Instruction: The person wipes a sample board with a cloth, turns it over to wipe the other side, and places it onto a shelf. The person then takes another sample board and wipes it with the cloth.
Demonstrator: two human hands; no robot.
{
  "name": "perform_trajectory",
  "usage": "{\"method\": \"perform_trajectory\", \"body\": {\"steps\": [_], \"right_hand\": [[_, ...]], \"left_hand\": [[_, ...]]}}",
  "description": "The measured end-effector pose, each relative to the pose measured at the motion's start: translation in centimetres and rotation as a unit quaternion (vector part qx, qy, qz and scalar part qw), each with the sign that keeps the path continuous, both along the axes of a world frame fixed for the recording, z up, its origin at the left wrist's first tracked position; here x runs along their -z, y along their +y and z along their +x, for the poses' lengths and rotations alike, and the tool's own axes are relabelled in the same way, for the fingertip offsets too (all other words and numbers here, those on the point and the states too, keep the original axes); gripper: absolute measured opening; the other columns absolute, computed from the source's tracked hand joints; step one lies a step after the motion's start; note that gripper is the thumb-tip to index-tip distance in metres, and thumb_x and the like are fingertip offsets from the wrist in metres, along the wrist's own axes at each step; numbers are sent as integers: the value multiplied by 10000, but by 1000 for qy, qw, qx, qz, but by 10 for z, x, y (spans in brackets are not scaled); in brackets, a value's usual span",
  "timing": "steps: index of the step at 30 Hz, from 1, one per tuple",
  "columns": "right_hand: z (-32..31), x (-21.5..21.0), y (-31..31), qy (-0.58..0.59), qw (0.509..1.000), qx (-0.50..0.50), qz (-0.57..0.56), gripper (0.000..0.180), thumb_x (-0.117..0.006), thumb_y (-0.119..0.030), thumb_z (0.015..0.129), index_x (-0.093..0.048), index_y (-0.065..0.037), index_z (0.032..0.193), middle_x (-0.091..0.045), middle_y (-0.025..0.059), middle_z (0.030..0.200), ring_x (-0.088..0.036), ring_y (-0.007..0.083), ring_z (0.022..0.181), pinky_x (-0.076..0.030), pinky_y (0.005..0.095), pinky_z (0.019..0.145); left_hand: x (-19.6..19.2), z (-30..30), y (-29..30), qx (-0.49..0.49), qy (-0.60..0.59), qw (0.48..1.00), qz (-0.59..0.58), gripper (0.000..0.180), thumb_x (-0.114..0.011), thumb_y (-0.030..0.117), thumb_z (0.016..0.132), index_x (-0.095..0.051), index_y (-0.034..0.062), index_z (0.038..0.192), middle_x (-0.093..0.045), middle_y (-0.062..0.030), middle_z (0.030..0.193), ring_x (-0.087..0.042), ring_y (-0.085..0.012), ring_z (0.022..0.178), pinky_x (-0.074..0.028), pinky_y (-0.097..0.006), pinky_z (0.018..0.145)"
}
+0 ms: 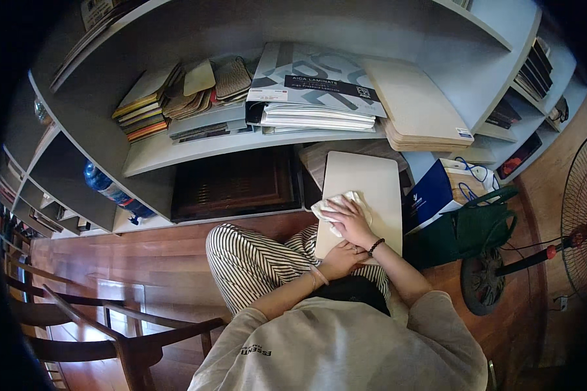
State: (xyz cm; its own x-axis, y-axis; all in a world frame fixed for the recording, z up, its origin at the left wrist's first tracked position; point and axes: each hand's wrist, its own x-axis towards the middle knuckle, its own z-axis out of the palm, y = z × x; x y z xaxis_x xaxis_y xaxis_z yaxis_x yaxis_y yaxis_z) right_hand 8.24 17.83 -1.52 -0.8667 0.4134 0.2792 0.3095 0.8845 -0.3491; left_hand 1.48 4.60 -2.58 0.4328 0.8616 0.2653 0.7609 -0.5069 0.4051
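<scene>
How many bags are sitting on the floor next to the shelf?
2. A blue and white paper bag leans against the shelf, and a dark green bag sits right of it, beside the fan. More may be hidden behind them.

The white cloth [336,207] looks soft and crumpled against the smooth, matt beige board [365,189], the floor [143,254] is glossy reddish wood, the shelves [195,146] matt grey, and the trousers [254,260] striped fabric.
</scene>
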Motion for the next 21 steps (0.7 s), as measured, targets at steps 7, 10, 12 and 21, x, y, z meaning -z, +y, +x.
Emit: {"method": "perform_trajectory", "body": {"steps": [7,10,12,21], "right_hand": [[-11,2,32,-8,998,-51,-41,420,-614,-209,903,-596,-309,1310,-457,-58,1479,-313,324,1413,-248,477,1155],[-30,11,59,-2,999,-23,-32,421,-609,-203,904,-592,-307,1311,-451,-56,1483,-319,328,1409,-250,476,1154],[-43,13,76,2,1000,-9,-27,421,-606,-199,904,-591,-306,1311,-448,-55,1486,-321,331,1407,-251,476,1153],[-53,9,62,-7,998,67,3,433,-597,-167,904,-588,-310,1312,-452,-26,1486,-321,333,1410,-216,490,1160]], "left_hand": [[-10,1,0,-9,-2,995,98,491,-595,243,865,-537,170,1347,-503,-52,1384,-405,-243,1350,-262,-401,1158],[-12,3,-2,-7,-16,993,113,468,-574,244,883,-533,175,1344,-489,-47,1411,-378,-241,1377,-249,-410,1168],[-12,3,1,-6,-6,994,112,479,-569,250,882,-527,184,1355,-488,-41,1414,-372,-241,1383,-246,-414,1170],[-6,2,1,-14,8,995,98,462,-566,252,874,-548,181,1330,-510,-43,1390,-383,-238,1375,-253,-418,1169]]}}
